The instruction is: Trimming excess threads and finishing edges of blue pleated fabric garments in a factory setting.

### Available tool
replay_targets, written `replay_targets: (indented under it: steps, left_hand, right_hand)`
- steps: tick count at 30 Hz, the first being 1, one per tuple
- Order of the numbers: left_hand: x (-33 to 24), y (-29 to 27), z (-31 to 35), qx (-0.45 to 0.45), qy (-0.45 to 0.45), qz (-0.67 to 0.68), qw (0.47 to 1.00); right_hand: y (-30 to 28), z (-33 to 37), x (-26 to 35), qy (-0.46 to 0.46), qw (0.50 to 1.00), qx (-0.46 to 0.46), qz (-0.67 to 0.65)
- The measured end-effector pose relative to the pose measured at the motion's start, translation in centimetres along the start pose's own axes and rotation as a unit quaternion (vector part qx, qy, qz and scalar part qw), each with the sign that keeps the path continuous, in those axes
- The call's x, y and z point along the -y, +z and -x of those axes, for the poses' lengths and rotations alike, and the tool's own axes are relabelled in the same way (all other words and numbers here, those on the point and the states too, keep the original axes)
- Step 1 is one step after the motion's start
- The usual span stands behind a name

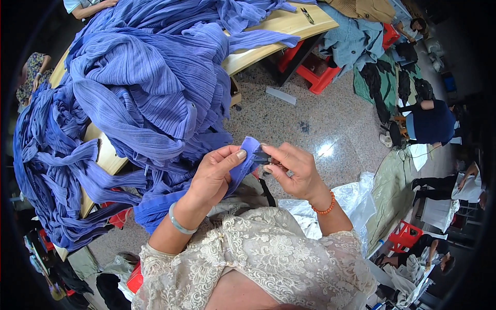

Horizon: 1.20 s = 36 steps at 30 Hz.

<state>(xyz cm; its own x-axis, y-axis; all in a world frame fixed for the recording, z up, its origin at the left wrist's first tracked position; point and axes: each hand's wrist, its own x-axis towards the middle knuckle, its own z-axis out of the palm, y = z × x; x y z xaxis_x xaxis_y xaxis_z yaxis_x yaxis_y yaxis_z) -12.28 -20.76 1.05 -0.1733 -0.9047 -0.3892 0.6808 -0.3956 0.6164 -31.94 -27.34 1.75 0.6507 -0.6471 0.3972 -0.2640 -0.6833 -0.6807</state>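
My left hand [211, 174] pinches the end of a blue-violet strip of cloth [250, 145] between thumb and fingers, out in front of my body. Against the strip's right edge are small dark thread snips [262, 158], gripped in my right hand [298, 169]. Fingers partly cover the snips, so whether the blades are apart cannot be made out. Below my left hand the strip runs down into more blue cloth over my lap. A large heap of ribbed blue-violet garments [144, 88] lies close by on the left.
The heap covers much of a pale wooden table [276, 26], where a second pair of snips [307, 15] lies. Red stools [315, 72] and piled light-blue garments [356, 41] stand beyond. Plastic sheeting [361, 199] lies to my right. Several people work around the room.
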Motion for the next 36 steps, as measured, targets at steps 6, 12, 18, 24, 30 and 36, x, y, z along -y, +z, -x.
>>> replay_targets:
  steps: [6, 12, 18, 24, 30, 36]
  left_hand:
    - [0.1, -0.3, 0.0, -0.006, 0.006, -0.003, 1.0]
    - [0.5, -0.4, 0.0, -0.009, 0.02, -0.016, 1.0]
    - [0.4, -0.6, -0.2, -0.012, 0.007, -0.015, 1.0]
    - [0.1, -0.5, -0.2, -0.005, -0.005, 0.006, 1.0]
    - [0.1, -0.5, -0.2, -0.001, -0.024, 0.022, 0.999]
    - [0.6, -0.7, -0.4, -0.009, -0.019, -0.003, 1.0]
  right_hand:
    - [0.5, -0.7, 0.0, -0.001, 0.999, -0.002, 0.033]
    - [0.6, -0.5, -0.5, -0.007, 0.999, -0.002, 0.032]
    - [0.5, -0.2, -0.6, 0.052, 0.998, -0.027, -0.011]
    - [1.2, -0.4, -0.7, 0.005, 1.0, -0.021, 0.003]
    - [1.4, -0.2, -1.5, 0.009, 0.999, -0.027, -0.037]
    - [1.9, -0.3, -0.6, 0.179, 0.948, -0.017, -0.264]
